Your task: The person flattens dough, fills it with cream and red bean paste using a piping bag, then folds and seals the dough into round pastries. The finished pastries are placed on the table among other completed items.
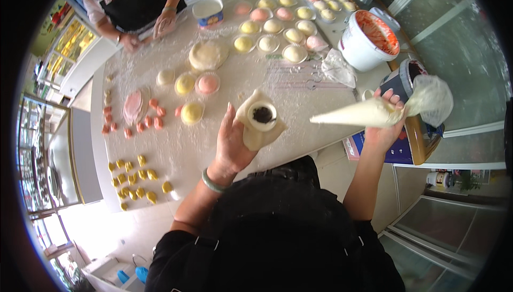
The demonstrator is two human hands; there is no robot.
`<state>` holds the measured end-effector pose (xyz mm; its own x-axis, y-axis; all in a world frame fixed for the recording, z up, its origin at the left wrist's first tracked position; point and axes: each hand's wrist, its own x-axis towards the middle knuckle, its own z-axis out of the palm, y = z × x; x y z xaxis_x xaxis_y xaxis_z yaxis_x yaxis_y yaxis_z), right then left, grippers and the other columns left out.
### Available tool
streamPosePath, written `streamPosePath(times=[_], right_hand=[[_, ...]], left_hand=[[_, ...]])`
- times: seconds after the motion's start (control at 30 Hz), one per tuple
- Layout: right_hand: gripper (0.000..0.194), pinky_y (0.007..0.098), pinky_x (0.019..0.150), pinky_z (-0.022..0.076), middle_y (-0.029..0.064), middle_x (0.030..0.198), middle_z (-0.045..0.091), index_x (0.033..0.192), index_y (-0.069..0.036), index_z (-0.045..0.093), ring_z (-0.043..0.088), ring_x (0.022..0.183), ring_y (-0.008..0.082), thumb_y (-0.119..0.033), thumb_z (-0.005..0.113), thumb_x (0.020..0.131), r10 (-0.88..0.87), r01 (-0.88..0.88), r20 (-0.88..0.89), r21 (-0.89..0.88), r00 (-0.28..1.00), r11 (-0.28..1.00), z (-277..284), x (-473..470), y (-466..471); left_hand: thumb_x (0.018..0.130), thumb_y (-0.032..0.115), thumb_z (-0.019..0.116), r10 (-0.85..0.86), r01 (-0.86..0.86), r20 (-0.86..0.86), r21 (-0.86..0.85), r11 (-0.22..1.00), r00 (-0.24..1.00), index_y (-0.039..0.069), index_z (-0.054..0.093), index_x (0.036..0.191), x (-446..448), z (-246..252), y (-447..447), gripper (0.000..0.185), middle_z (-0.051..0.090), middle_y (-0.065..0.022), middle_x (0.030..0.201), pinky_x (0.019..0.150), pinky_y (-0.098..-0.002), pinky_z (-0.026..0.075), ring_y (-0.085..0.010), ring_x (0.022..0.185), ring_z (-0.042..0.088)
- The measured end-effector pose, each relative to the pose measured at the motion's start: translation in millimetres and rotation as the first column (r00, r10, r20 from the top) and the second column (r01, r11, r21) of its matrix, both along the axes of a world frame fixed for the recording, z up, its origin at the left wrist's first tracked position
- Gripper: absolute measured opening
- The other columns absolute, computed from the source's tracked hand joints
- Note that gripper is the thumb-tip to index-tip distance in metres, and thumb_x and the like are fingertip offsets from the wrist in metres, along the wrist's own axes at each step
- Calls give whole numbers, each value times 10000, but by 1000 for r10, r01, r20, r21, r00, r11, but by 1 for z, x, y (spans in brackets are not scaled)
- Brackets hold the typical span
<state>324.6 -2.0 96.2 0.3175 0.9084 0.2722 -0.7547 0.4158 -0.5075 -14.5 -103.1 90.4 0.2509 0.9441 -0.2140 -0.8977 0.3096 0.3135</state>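
Note:
My left hand (231, 151) holds a thin, floppy sheet of pale dough (260, 138) above the table's near side. On the sheet sits a ring of white cream (259, 126), or a small white cup, around a dark filling (262, 114); I cannot tell which. My right hand (382, 134) grips a piping bag (354, 112) full of pale cream near its twisted end. The bag lies sideways, its tip pointing left towards the dough and apart from it. Loose clear plastic (432, 99) flares out beyond the right hand.
Floured table (224, 79) bears yellow, white and pink round pastries (294, 53) in cups, a dough round (207, 54), pink sheets (134, 105), pink lumps (158, 122) and yellow lumps (132, 179). A red-smeared bucket (362, 47) and dark tub (394, 79) stand right. Another person's hands (162, 25) work opposite.

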Motion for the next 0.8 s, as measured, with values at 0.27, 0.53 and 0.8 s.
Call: streamPosePath(times=[0.27, 0.53, 0.8], right_hand=[[345, 543, 993, 467, 62, 728, 483, 876, -114, 442, 552, 780, 238, -365, 339, 1089, -107, -62, 511, 303, 853, 951, 117, -89, 7], [463, 356, 684, 516, 119, 648, 552, 774, -11, 500, 554, 599, 225, -274, 289, 1092, -152, -192, 679, 403, 718, 895, 118, -154, 3], [369, 395, 642, 497, 152, 758, 524, 975, 53, 528, 519, 600, 253, -258, 356, 1073, -173, -348, 772, 459, 611, 817, 119, -156, -8]], left_hand=[[1037, 602, 357, 111, -112, -42, -30, 993, 993, 62, 411, 1480, 25, -6, 13, 700, 544, -119, 1399, 1149, -489, 373, -300, 1303, 525], [1050, 596, 317, 151, -150, -45, 26, 988, 988, 60, 373, 1498, 33, -5, 10, 700, 513, -133, 1425, 1160, -501, 366, -314, 1315, 511], [1057, 586, 305, 145, -143, -18, 76, 987, 989, 53, 353, 1504, 38, -2, 14, 697, 483, -131, 1446, 1155, -519, 371, -306, 1323, 502]])
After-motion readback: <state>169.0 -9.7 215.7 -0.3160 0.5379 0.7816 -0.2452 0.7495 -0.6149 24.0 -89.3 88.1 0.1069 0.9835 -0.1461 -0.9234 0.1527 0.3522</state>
